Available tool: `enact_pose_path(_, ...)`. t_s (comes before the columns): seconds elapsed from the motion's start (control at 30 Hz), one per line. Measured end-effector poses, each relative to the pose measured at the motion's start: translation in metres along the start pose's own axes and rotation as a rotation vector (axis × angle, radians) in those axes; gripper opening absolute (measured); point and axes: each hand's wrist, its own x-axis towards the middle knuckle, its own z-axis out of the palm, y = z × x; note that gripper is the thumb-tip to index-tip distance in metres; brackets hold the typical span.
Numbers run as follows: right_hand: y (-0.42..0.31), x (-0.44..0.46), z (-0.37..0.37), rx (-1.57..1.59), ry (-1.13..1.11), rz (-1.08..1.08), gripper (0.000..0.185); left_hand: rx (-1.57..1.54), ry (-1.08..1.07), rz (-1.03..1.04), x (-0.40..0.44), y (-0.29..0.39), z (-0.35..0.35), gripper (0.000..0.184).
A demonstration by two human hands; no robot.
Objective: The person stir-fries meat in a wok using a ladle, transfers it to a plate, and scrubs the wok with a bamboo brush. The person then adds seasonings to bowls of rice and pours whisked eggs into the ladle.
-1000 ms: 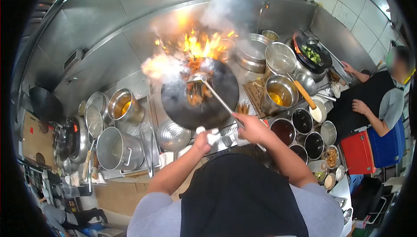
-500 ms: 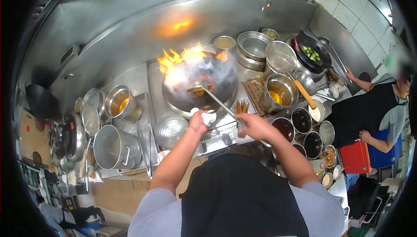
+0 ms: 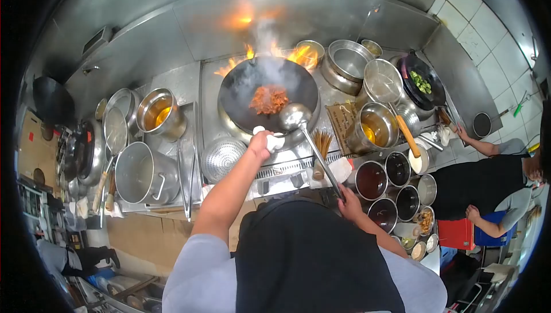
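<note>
My left hand is closed on a white cloth at the near edge of a black wok. Reddish-brown food lies in a heap in the middle of the wok. Flames rise behind the wok's far rim, with smoke above the food. My right hand grips the handle end of a long metal ladle. The ladle's bowl is at the wok's near right rim, beside the food and apart from it.
A perforated strainer and a large pot stand left. To the right are an oil pot, a bamboo brush and several sauce containers. A co-worker stands far right beside another wok.
The flames have shrunk and the smoke has thinned. My right hand has drawn back toward my body, and the ladle's bowl has moved from over the food to the wok's right rim.
</note>
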Motion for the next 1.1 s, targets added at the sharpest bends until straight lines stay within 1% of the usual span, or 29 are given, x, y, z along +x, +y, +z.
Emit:
enact_pose_path(0.03,0.0,0.006,0.007,-0.013,0.078,-0.024,0.069,0.022,0.045,0.014,-0.002,0.0,-0.001,0.022)
enact_pose_path(0.07,0.002,0.014,0.014,-0.053,0.035,0.088,0.07,0.062,0.023,0.025,-0.006,0.0,-0.005,0.037)
enact_pose_path(0.1,0.015,0.02,0.024,-0.046,0.035,0.097,0.07,0.069,0.028,0.017,-0.021,0.001,0.0,0.037)
enact_pose_path(0.17,0.047,0.026,0.05,-0.165,0.032,0.196,0.073,-0.06,-0.074,-0.068,-0.068,-0.003,0.014,0.04)
enact_pose_path(0.2,0.043,0.026,0.055,-0.174,0.101,0.237,0.072,-0.056,-0.148,-0.067,-0.087,-0.009,0.011,0.051)
enact_pose_path(0.23,0.032,0.029,0.06,-0.185,0.17,0.279,0.071,-0.048,-0.138,-0.084,-0.107,-0.017,0.004,0.051)
enact_pose_path(0.27,0.008,0.033,0.052,-0.205,0.216,0.313,0.069,-0.048,-0.12,-0.05,-0.128,-0.025,-0.004,0.052)
enact_pose_path(0.3,-0.011,0.033,0.037,-0.198,0.211,0.327,0.069,-0.05,-0.105,-0.013,-0.149,-0.033,-0.012,0.054)
enact_pose_path(0.37,-0.043,0.03,0.01,0.24,-0.071,0.251,0.07,-0.098,-0.061,-0.022,-0.192,-0.041,-0.022,0.053)
enact_pose_path(0.4,-0.052,0.027,-0.001,0.597,-0.3,0.301,0.057,-0.092,-0.06,-0.025,-0.208,-0.043,-0.026,0.053)
enact_pose_path(0.43,-0.052,0.024,-0.011,0.6,-0.297,0.3,0.057,-0.12,-0.061,-0.009,-0.223,-0.045,-0.031,0.054)
enact_pose_path(0.5,-0.047,0.015,-0.03,0.777,-0.717,0.371,0.045,-0.148,-0.06,0.015,-0.239,-0.047,-0.042,0.054)
enact_pose_path(0.53,-0.053,0.017,-0.041,0.719,-0.675,0.366,0.028,-0.148,-0.031,0.034,-0.244,-0.047,-0.047,0.053)
enact_pose_path(0.57,-0.054,0.022,-0.046,0.716,-0.684,0.36,0.028,-0.15,-0.002,0.053,-0.248,-0.047,-0.051,0.053)
enact_pose_path(0.6,-0.053,0.03,-0.051,0.548,-0.685,0.323,0.021,-0.128,0.06,0.024,-0.247,-0.047,-0.06,0.048)
enact_pose_path(0.63,-0.056,0.038,-0.059,0.383,-0.68,0.288,0.015,-0.13,0.065,0.023,-0.249,-0.046,-0.062,0.048)
enact_pose_path(0.67,-0.095,0.057,-0.079,0.204,-0.647,0.094,0.012,-0.08,0.108,0.059,-0.249,-0.045,-0.061,0.046)
enact_pose_path(0.7,-0.123,0.073,-0.09,0.261,-0.543,-0.037,0.011,-0.03,0.149,0.091,-0.247,-0.043,-0.057,0.043)
enact_pose_path(0.73,-0.151,0.086,-0.099,0.316,-0.436,-0.165,0.011,-0.055,0.129,0.108,-0.248,-0.04,-0.051,0.04)
enact_pose_path(0.77,-0.187,0.102,-0.114,0.483,-0.41,-0.238,0.009,-0.057,0.131,0.098,-0.248,-0.04,-0.048,0.04)
enact_pose_path(0.83,-0.262,0.117,-0.152,0.837,-0.363,-0.354,0.007,0.011,0.166,0.199,-0.248,-0.04,-0.044,0.039)
enact_pose_path(0.87,-0.293,0.121,-0.172,0.926,-0.371,-0.476,0.008,0.002,0.181,0.192,-0.25,-0.04,-0.041,0.039)
enact_pose_path(0.9,-0.315,0.121,-0.185,1.108,-0.423,-0.524,0.011,0.007,0.191,0.176,-0.252,-0.041,-0.043,0.039)
enact_pose_path(0.93,-0.337,0.118,-0.196,1.303,-0.453,-0.558,0.012,0.084,0.18,0.19,-0.256,-0.041,-0.046,0.039)
enact_pose_path(0.97,-0.35,0.117,-0.201,1.413,-0.482,-0.599,0.011,0.16,0.168,0.208,-0.259,-0.04,-0.048,0.038)
enact_pose_path(1.0,-0.363,0.114,-0.202,1.463,-0.47,-0.665,0.011,0.039,0.176,0.195,-0.261,-0.039,-0.037,0.038)
enact_pose_path(1.03,-0.373,0.115,-0.2,1.499,-0.454,-0.732,0.012,0.042,0.183,0.194,-0.264,-0.041,-0.038,0.038)
enact_pose_path(1.1,-0.392,0.12,-0.192,1.506,-0.382,-0.881,0.016,0.005,0.304,0.236,-0.268,-0.043,-0.041,0.04)
